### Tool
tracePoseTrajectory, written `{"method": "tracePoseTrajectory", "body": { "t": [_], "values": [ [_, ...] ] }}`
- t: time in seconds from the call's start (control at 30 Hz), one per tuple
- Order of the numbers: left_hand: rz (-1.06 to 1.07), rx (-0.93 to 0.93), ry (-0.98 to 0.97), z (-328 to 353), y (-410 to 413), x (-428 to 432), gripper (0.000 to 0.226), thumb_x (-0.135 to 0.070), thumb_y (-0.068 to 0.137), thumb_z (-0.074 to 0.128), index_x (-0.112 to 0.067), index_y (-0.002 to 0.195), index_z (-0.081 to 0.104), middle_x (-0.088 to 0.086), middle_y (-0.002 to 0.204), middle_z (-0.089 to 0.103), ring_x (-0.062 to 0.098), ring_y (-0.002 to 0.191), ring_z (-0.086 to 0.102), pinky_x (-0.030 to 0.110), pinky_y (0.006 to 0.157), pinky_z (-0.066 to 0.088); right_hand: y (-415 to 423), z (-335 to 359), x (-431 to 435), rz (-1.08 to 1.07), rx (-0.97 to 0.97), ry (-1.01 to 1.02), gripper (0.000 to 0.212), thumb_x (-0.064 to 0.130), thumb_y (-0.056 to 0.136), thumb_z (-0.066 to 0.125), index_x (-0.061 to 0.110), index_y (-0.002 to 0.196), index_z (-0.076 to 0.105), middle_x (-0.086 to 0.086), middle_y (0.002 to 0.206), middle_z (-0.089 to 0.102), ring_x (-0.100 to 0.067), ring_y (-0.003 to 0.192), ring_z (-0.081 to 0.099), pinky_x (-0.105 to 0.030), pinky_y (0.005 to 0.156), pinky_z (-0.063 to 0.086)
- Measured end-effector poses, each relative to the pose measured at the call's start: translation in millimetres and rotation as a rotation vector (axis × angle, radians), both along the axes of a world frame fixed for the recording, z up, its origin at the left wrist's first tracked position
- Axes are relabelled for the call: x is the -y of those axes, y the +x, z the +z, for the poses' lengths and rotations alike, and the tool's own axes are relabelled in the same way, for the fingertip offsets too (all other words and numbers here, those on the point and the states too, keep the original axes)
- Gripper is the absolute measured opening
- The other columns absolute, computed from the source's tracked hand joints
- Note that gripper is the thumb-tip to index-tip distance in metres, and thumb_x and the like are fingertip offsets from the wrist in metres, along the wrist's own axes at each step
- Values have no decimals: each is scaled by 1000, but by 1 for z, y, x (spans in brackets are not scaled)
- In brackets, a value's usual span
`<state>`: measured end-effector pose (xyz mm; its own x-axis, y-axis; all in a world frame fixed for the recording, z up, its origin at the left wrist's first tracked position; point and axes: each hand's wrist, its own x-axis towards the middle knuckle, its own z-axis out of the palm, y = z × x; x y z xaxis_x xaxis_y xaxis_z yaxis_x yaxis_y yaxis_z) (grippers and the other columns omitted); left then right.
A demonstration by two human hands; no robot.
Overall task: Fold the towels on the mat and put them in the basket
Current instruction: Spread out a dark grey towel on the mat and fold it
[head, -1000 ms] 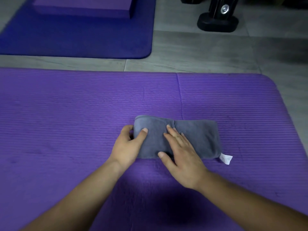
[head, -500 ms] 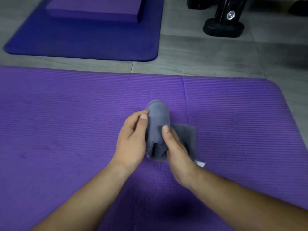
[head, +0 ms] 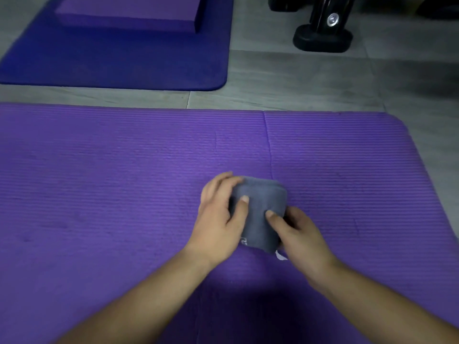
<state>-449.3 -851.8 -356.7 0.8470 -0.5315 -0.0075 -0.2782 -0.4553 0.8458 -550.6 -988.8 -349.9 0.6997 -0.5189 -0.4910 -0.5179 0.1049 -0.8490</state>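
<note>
Where the purple mat [head: 99, 194] spreads across the grey floor [head: 298, 78], a person kneels over it with both bare forearms reaching in. Coming from the left, the left hand [head: 221, 219] grips the grey towel [head: 260, 214]: its fingers curl round the towel's far left corner and its thumb lies flat on the top layer. The towel sits between the two hands, a little right of the mat's middle, folded into a small thick packet that lies on the mat. Its long axis runs away from the person, near end to far end, with the rounded fold at the far end and the loose edges toward the wrists. A white tag [head: 280, 255] pokes out at the near right corner. The right hand [head: 300, 239] pinches the towel's near right edge, thumb pressed on top; its other fingers are hidden below the cloth. Beyond the mat, at the far left, a blue mat [head: 124, 58] carries a purple block [head: 129, 11], and further right stands a black equipment base [head: 323, 38].
</note>
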Motion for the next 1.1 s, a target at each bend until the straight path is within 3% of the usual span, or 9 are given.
{"method": "tracePoseTrajectory", "body": {
  "t": [0.2,0.3,0.37,0.53,0.6,0.73,0.8,0.9,1.1],
  "values": [
    [-74,-328,271,-2,22,15,71,-53,97,56,-37,159,25,-1,154,36,17,146,32,28,122,20,4,4,8,4,-227,-23,21,33,93,50,15,95,62,-3,92,68,-23,82,68,-33,61,55],
    [-88,-399,320,-2,35,19,66,-65,88,61,-45,147,39,2,141,47,19,134,48,36,119,34,6,4,11,20,-321,-55,51,55,68,39,19,99,59,-10,103,67,-34,91,69,-50,78,60],
    [-78,-418,313,-4,42,21,55,-77,73,64,-47,119,52,-1,123,60,16,114,61,40,107,47,6,-1,12,36,-359,-43,62,60,63,32,23,107,56,-10,116,63,-34,102,65,-56,88,56],
    [-6,-477,404,-5,45,14,70,-81,65,71,-25,104,54,-6,101,69,13,92,67,38,88,56,13,0,10,7,-243,40,23,33,102,41,31,120,53,3,115,62,-19,95,67,-40,65,62],
    [10,-508,465,-5,44,6,92,-94,52,64,-22,109,59,-6,106,70,14,96,68,39,91,56,12,-4,13,67,-158,-83,18,34,105,42,39,117,55,11,116,66,-2,100,65,-32,83,58],
    [29,-176,506,-5,31,6,72,-84,75,51,-24,115,54,-1,114,55,22,113,54,38,101,45,5,-18,14,305,-206,-352,57,60,97,22,39,146,42,6,136,58,-14,128,52,-43,112,39],
    [-74,-48,381,-6,26,14,65,-76,85,36,-29,124,57,0,115,58,24,119,53,41,106,42,3,-26,12,366,-269,-542,68,62,95,13,34,152,35,1,137,55,-23,128,51,-47,109,37],
    [-198,16,493,-15,23,20,66,-72,89,17,-36,124,59,-2,112,60,25,116,53,43,103,41,-1,-32,8,400,-318,-736,82,63,88,2,26,151,39,-4,123,56,-29,116,54,-47,98,39],
    [-177,-16,663,-14,27,34,53,-67,96,27,-29,110,60,5,118,58,30,121,49,44,104,39,3,-39,18,430,-403,-825,86,62,86,-8,32,152,37,-2,122,51,-25,118,48,-44,102,34]
  ]
}}
